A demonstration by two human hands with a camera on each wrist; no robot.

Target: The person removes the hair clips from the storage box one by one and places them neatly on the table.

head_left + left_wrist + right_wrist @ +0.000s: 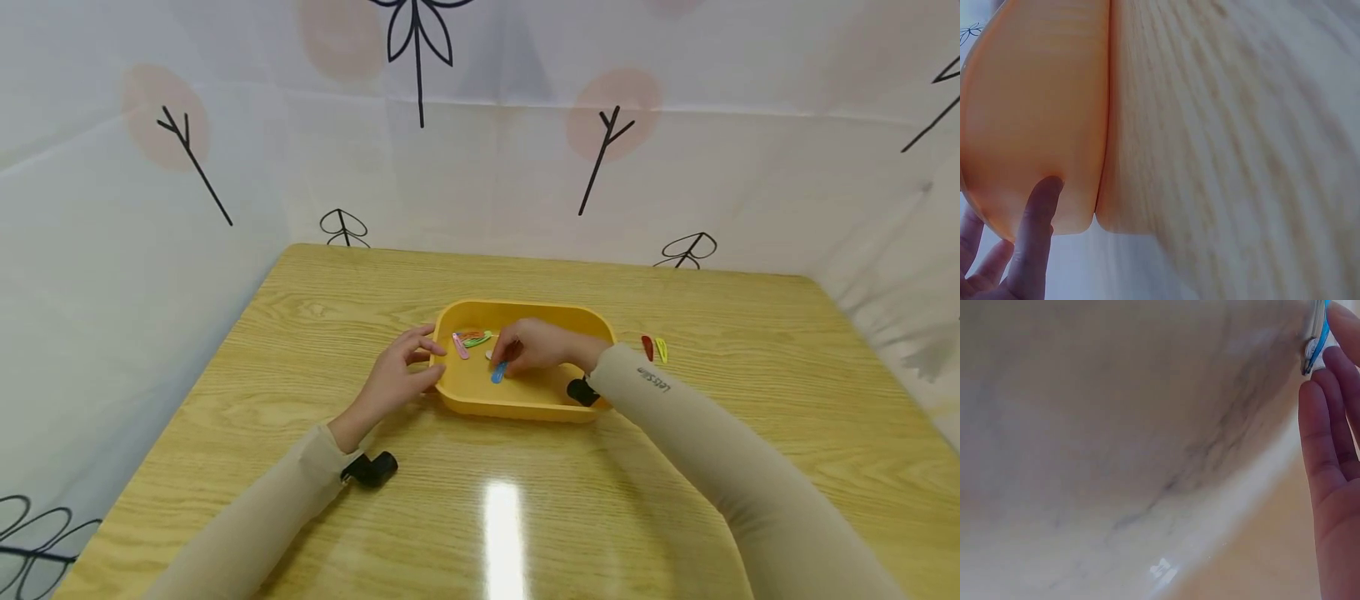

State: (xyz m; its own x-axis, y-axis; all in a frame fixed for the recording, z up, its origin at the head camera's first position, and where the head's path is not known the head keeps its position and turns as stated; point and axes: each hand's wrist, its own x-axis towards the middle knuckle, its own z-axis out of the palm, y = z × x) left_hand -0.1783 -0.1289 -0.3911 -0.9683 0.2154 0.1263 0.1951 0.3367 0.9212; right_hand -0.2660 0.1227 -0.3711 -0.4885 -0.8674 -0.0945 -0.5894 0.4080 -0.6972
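Observation:
A shallow yellow tray [480, 407] sits on the wooden table. At its left end my left hand [393, 379] holds the rim; in the left wrist view the thumb [1038, 215] lies against the outer wall. Inside the tray, my right hand [536, 343] pinches a blue snap hair clip [498, 372] between thumb and fingertips. The right wrist view shows this blue clip [1319, 344] edge-on at the top right. Left of that hand lie a pink hair clip [461, 347], a green one [477, 340] and orange ones [471, 335]. A small whitish piece [489, 356] is partly hidden by the fingers.
Right of the tray, a red hair clip [647, 347] and a yellow hair clip [662, 350] lie side by side on the table [750, 375]. A printed white cloth [495, 183] hangs behind the table. Black wrist cameras [371, 469] sit at both cuffs.

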